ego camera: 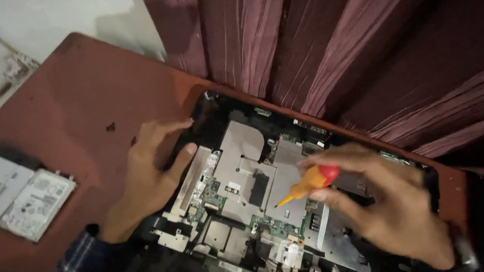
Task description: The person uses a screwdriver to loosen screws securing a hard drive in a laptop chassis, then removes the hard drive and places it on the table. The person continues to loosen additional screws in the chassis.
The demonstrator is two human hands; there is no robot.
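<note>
- Opened laptop [243, 213] flat on the reddish-brown table [62, 112], metal shields and green circuit board bare.
- Left hand [151, 174] pressed flat on the laptop's left edge, fingers spread.
- Right hand [390, 204] pinching a small screwdriver [309, 184], orange-and-red handle, tip down on the metal plate.
- Hard drive [37, 203] well off to the left.
- Maroon curtain [334, 44] behind.

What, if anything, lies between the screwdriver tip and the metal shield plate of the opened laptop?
Nothing visible. The right hand holds the orange screwdriver with its tip angled down at the grey shield plate; no cable or part crosses that gap. The left hand rests apart, on the laptop's left edge.
</note>
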